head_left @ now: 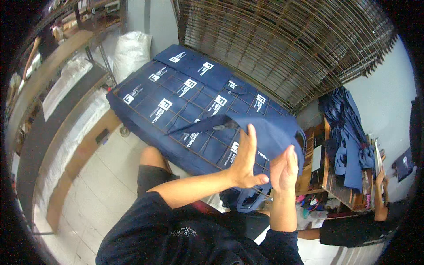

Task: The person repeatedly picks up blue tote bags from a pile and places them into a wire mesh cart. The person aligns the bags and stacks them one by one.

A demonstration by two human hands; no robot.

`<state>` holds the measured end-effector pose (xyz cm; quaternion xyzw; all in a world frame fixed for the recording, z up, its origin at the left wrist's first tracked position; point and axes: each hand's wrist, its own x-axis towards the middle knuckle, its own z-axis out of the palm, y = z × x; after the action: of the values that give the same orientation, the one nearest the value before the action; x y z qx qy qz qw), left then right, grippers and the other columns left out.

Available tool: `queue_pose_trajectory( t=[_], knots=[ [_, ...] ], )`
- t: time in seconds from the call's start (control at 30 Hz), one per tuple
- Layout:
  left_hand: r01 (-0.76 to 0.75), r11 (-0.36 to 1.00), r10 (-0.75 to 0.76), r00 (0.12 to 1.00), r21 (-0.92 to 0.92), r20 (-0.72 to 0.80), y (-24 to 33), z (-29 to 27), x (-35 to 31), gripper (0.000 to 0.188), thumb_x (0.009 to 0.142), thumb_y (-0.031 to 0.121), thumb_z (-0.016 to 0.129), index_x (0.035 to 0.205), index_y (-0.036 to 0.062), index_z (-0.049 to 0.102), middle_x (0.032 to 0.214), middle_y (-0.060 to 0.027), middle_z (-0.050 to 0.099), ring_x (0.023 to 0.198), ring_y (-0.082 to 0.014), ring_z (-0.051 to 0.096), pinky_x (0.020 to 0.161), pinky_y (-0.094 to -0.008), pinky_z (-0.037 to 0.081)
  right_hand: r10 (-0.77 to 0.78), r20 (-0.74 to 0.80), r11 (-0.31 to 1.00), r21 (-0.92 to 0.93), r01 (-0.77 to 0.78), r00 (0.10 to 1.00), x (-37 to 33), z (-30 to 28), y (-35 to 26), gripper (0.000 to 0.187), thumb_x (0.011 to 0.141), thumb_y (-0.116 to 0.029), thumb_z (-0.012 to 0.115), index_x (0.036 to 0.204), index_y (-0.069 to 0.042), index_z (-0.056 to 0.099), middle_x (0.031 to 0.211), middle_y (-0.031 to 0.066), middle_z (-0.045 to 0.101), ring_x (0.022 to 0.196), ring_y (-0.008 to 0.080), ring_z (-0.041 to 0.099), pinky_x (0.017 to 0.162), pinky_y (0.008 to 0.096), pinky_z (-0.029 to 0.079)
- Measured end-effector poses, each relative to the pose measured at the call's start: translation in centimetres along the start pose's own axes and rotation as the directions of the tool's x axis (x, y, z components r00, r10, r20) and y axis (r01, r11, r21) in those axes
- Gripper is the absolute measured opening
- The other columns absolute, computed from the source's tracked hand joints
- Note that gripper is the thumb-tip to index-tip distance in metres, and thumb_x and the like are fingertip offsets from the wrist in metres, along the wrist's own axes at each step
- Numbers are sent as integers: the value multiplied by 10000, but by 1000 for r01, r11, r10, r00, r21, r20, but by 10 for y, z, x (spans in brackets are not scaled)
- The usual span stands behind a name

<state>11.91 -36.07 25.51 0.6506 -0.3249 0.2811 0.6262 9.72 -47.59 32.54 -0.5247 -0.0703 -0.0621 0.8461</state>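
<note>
Over the R end of the printed navy panels (201,96), our loose navy cloth (276,130) sits raised, just behind both hands. Our L hand (245,163) is wide, thumb spread; our R hand (284,170) is open too, fingers up. Can't tell if either touches cloth. Beyond: wire racks (282,48); far R, navy cloth pile (341,115), co-worker's hand (380,177).

Looks like a small cloth-printing workshop tbh. Navy cloth pieces (203,106) with the same white print repeated are spread mid-frame, a big stack of wire racks (282,48) fills the top, blue cloth (342,119) is heaped at a wooden desk (339,190) on the right, and another person's (353,229) at lower right.
</note>
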Motion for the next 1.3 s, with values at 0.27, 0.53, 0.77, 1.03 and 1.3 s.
queue_pose_trajectory(
  t=[0.27,0.53,0.77,1.03,1.3],
  knots=[
    [405,823,6,695,-399,719,46,-38,-96,925,804,348,669,1440,104,43,1336,-209,393,1150,-316,496,1003,-384,369,151,195,835,-549,-20,969,87,40,-16,545,797,11,616,1301,12,409,1194,102,535,1100,183,499,943,302,392],
    [328,727,-596,738,603,318,6,-224,-163,521,745,426,689,1144,106,587,1001,-112,626,905,-275,613,799,-395,466,333,324,768,-638,-55,886,190,59,-33,467,762,10,620,1215,-24,509,1075,84,620,940,167,599,849,296,465],
    [379,703,-577,799,601,170,-28,-274,-236,503,705,391,664,1095,78,609,1097,-103,575,1007,-289,538,872,-405,370,105,-232,917,-355,-185,967,249,-67,86,217,802,-137,642,973,-145,509,1038,19,556,950,188,544,696,401,462],
    [422,694,-598,789,584,141,-37,-280,-240,512,674,422,665,1066,93,633,1086,-96,587,984,-274,552,831,-401,383,286,-507,851,-257,-459,813,332,-176,249,504,828,-123,595,1254,-124,325,1168,72,433,925,215,461,622,377,362],
    [462,677,-630,767,573,126,-40,-280,-239,510,683,446,652,1054,96,641,1061,-92,599,968,-270,558,817,-396,383,256,-557,764,-385,-518,790,367,-167,247,534,800,-95,592,1258,-127,320,1190,90,428,994,244,452,669,449,391]
  ],
)
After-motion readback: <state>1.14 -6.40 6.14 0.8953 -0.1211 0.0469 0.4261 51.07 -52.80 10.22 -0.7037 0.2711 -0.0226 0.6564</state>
